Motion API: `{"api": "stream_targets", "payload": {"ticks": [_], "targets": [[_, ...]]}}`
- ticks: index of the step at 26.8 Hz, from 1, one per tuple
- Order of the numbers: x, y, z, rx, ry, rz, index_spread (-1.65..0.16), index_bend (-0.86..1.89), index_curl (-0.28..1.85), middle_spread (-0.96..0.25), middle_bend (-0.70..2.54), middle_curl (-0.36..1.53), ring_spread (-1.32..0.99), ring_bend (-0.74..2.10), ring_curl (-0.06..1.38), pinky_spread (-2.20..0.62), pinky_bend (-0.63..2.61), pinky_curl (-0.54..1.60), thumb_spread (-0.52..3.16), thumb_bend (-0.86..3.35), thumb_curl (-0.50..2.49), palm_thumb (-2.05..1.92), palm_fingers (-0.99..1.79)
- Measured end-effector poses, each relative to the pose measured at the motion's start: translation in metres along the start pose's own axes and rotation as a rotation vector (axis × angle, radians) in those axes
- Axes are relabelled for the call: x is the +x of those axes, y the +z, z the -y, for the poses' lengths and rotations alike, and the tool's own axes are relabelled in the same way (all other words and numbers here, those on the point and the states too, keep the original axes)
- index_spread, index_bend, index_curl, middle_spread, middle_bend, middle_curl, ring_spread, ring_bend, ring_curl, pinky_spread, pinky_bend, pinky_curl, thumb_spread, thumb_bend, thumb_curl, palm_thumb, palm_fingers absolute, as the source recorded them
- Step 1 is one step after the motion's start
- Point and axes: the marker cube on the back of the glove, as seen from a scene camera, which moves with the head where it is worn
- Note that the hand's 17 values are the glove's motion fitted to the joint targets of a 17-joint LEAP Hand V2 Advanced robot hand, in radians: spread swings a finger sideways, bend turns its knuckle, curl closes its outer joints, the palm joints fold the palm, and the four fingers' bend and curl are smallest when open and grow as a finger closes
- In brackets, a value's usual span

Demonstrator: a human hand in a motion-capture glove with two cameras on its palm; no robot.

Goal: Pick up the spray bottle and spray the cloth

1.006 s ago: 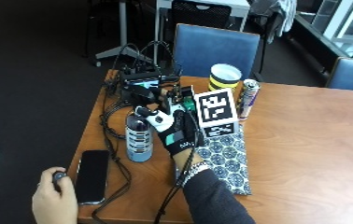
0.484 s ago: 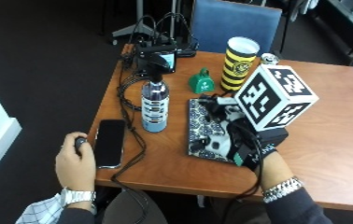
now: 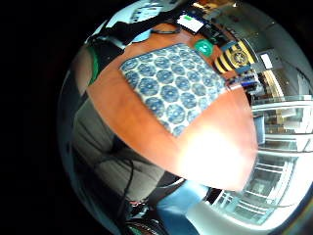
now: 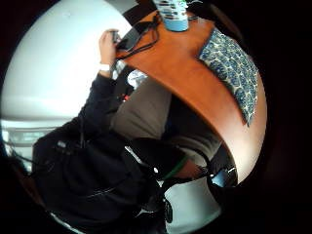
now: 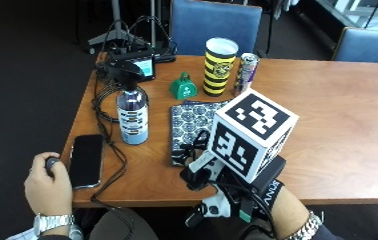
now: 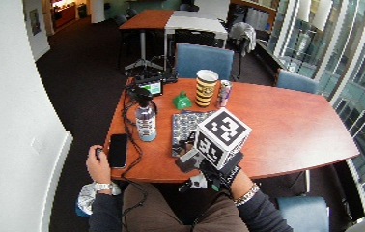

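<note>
Wooden table [image 5: 349, 100], spray bottle [image 5: 132, 112] upright, nozzle rightward

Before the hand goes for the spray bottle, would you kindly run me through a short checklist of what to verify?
1. Spray bottle upright on the table: ok.
2. Cloth lying flat, beside the bottle and apart from it: ok.
3. Right hand free of the bottle, near the table's front edge: ok.
4. Whether its fingers are open: cannot tell.
5. Cables run close by the bottle's base: not ok.
6. Phone lies clear of the cloth: ok.
</note>
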Motion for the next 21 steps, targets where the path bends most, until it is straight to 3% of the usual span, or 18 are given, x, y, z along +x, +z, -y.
{"api": "stream_targets", "payload": {"ticks": [9, 21], "targets": [[-0.038, 0.01, -0.015, -0.051, -0.119, -0.011, -0.4, 0.12, 0.27, -0.11, 0.19, 0.37, -0.09, 0.32, 0.34, 0.17, 0.35, 0.36, 0.81, -0.05, 0.29, 0.18, 0.42], [-0.038, 0.022, -0.014, -0.085, -0.098, 0.057, -0.41, 0.13, 0.25, -0.1, 0.18, 0.35, -0.09, 0.35, 0.34, 0.18, 0.35, 0.35, 0.8, -0.04, 0.3, 0.15, 0.42]]}}
